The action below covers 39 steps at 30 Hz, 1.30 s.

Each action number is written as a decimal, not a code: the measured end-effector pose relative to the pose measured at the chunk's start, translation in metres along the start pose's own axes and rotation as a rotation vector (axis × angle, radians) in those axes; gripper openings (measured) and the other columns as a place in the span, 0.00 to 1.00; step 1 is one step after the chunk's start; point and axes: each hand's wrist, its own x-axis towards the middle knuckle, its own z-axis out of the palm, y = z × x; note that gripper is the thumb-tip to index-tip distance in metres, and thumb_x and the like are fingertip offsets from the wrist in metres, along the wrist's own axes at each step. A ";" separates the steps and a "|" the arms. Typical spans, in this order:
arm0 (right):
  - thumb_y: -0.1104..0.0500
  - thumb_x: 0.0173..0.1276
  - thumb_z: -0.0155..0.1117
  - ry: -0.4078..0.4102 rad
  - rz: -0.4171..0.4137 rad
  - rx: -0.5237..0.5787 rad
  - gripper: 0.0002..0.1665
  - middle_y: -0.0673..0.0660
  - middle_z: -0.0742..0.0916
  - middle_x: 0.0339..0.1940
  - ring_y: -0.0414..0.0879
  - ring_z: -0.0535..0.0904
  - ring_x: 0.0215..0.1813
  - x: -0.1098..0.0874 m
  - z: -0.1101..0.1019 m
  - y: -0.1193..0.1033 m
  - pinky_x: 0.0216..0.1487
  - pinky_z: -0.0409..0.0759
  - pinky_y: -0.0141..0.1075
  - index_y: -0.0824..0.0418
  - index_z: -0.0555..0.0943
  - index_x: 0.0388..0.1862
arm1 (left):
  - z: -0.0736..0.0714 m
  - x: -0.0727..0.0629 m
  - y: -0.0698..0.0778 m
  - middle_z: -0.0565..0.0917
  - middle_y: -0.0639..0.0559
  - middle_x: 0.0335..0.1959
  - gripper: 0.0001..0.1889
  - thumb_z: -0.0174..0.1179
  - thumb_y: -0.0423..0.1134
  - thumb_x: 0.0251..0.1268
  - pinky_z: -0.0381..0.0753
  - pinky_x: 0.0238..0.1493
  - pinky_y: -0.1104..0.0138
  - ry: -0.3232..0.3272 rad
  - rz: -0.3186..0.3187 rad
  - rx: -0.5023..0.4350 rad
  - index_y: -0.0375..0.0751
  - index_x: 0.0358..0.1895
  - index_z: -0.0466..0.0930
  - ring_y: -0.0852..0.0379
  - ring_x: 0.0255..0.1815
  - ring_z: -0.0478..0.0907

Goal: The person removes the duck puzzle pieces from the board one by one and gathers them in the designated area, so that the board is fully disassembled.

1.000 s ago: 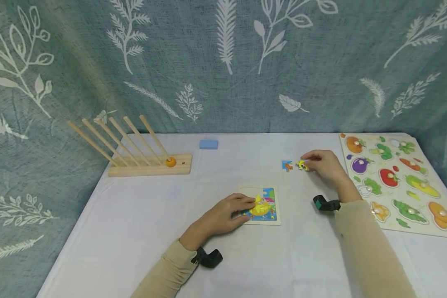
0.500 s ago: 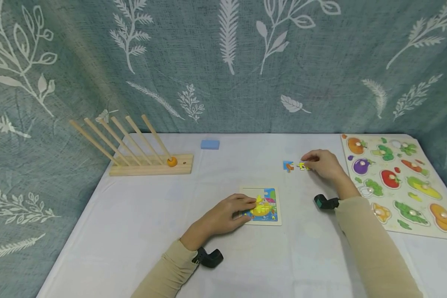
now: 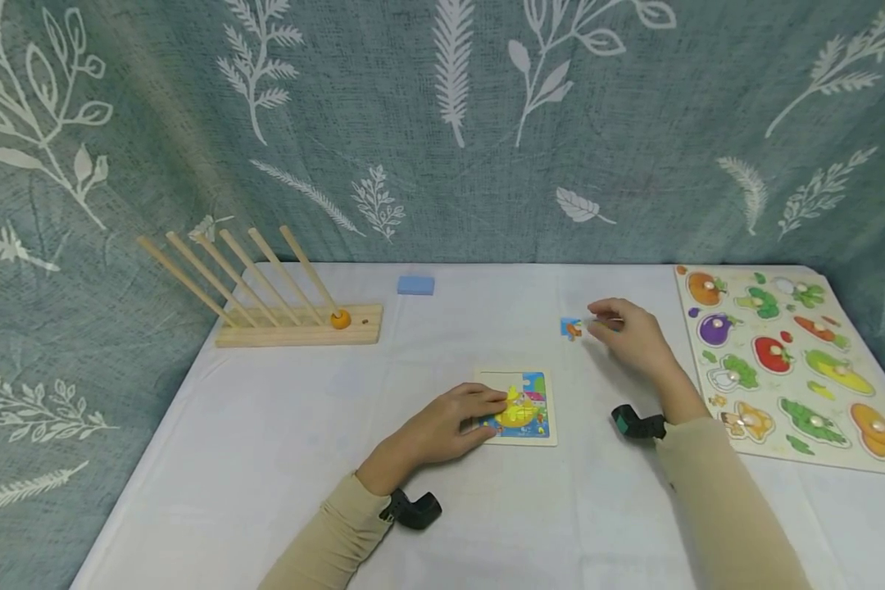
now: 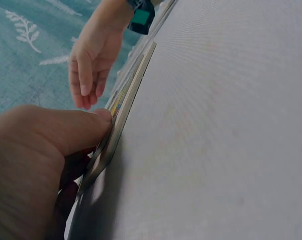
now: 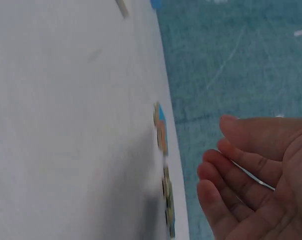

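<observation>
A small square jigsaw puzzle (image 3: 540, 428) with a yellow duck-like picture lies on the white table, its upper left part bare wood. My left hand (image 3: 442, 426) rests on its left side, fingers across the picture and thumb (image 4: 91, 127) on the near part of the frame. Farther right, my right hand (image 3: 634, 340) hovers over the loose pieces, fingers loosely bent and nothing between them. Below it lie a blue and orange puzzle piece (image 5: 162, 131) and a yellowish puzzle piece (image 5: 168, 202), side by side. In the head view the right hand hides the yellowish one.
A large vegetable peg puzzle board (image 3: 770, 393) lies at the right, close to the right forearm. Back left stands a wooden rack (image 3: 302, 332) of slanted pegs with one orange bead (image 3: 341, 319). A blue block (image 3: 416, 285) sits near the back edge, before a leaf-patterned curtain (image 3: 487, 205).
My right hand has come off the yellowish puzzle piece and shifted slightly left, now covering it in the head view. My left hand and the jigsaw puzzle stay where they were.
</observation>
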 end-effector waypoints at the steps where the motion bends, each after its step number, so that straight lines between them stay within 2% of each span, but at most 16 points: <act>1: 0.60 0.69 0.59 -0.008 -0.010 0.010 0.22 0.68 0.79 0.57 0.62 0.75 0.60 -0.002 0.003 -0.003 0.62 0.74 0.52 0.67 0.74 0.60 | 0.000 0.000 0.000 0.76 0.50 0.62 0.21 0.59 0.42 0.66 0.72 0.65 0.61 -0.001 -0.001 0.002 0.37 0.60 0.76 0.51 0.65 0.69; 5: 0.60 0.67 0.61 -0.070 -0.059 0.051 0.23 0.65 0.80 0.58 0.59 0.75 0.60 -0.011 0.016 -0.014 0.62 0.75 0.50 0.66 0.74 0.60 | -0.002 0.000 0.001 0.76 0.50 0.63 0.21 0.58 0.43 0.66 0.72 0.65 0.61 -0.006 -0.006 0.005 0.38 0.60 0.76 0.52 0.65 0.69; 11: 0.62 0.63 0.65 -0.212 -0.171 0.121 0.23 0.63 0.81 0.55 0.57 0.78 0.57 -0.020 0.033 -0.024 0.60 0.77 0.48 0.66 0.77 0.57 | -0.001 -0.001 -0.001 0.76 0.50 0.62 0.21 0.58 0.42 0.66 0.72 0.65 0.60 -0.003 -0.007 -0.018 0.38 0.60 0.77 0.51 0.65 0.70; 18: 0.60 0.61 0.68 -0.347 -0.228 0.088 0.22 0.57 0.83 0.53 0.51 0.80 0.52 -0.028 0.045 -0.030 0.57 0.79 0.45 0.63 0.79 0.54 | 0.003 -0.002 -0.002 0.77 0.49 0.62 0.20 0.58 0.42 0.66 0.72 0.65 0.59 -0.005 -0.003 -0.025 0.37 0.59 0.77 0.51 0.64 0.70; 23: 0.57 0.60 0.69 -0.370 -0.283 0.015 0.22 0.54 0.83 0.51 0.47 0.79 0.52 -0.029 0.051 -0.032 0.56 0.79 0.42 0.61 0.79 0.53 | 0.003 -0.002 -0.003 0.77 0.50 0.62 0.21 0.58 0.42 0.67 0.72 0.65 0.59 0.000 0.000 -0.021 0.38 0.59 0.77 0.51 0.65 0.70; 28: 0.57 0.60 0.69 -0.378 -0.338 -0.025 0.21 0.53 0.82 0.51 0.47 0.76 0.53 -0.027 0.052 -0.033 0.57 0.76 0.44 0.59 0.80 0.52 | 0.002 -0.001 -0.004 0.76 0.50 0.63 0.21 0.58 0.42 0.67 0.73 0.65 0.59 0.001 -0.002 -0.021 0.38 0.60 0.77 0.52 0.65 0.70; 39: 0.56 0.61 0.69 -0.432 -0.384 -0.102 0.20 0.52 0.78 0.51 0.48 0.74 0.54 -0.021 0.053 -0.032 0.60 0.74 0.48 0.56 0.80 0.52 | 0.000 0.000 -0.002 0.76 0.50 0.63 0.21 0.58 0.42 0.67 0.73 0.65 0.59 -0.012 -0.006 -0.016 0.38 0.60 0.77 0.51 0.65 0.70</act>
